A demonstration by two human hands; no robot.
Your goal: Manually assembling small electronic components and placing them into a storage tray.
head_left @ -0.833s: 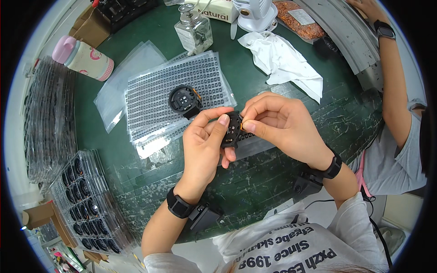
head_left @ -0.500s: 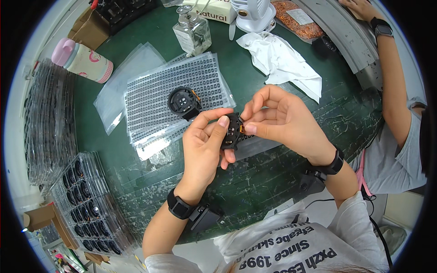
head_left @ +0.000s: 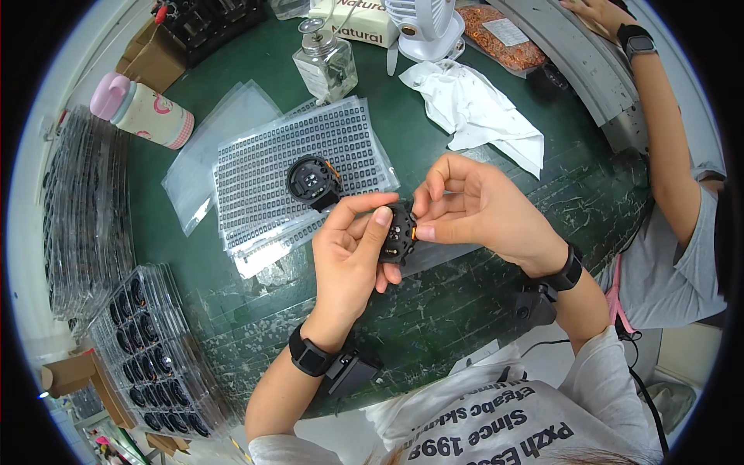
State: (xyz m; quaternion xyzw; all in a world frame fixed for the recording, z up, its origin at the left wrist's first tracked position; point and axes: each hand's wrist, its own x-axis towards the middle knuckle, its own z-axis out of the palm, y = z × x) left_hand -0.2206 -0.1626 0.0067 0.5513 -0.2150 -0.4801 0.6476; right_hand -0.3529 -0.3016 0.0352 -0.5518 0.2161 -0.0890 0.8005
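A round black watch case (head_left: 400, 234) is held above the near part of the green table. My left hand (head_left: 344, 249) is closed round its left side, thumb across the top face and fingers partly hidden behind it. The fingers of my right hand (head_left: 490, 213) are closed in a pinch at the case's right edge, the thumb against a small orange part (head_left: 415, 232) there. Whether that part is loose or fixed to the case I cannot tell. Beyond my left hand, a second black watch case (head_left: 312, 182) with orange trim lies on a sheet of small black pieces (head_left: 260, 167).
At the left stand stacked clear trays (head_left: 89, 225) and a tray of black ring-shaped parts (head_left: 147, 364). A bottle (head_left: 151, 116), glass dispenser (head_left: 329, 70), white fan (head_left: 425, 27) and crumpled white cloth (head_left: 473, 108) are farther back. A co-worker's arm (head_left: 663, 132) is at the right.
The view has shifted slightly. The watch case has turned a little in my left hand, and my right thumb now covers more of the orange part. Both hands keep their hold.
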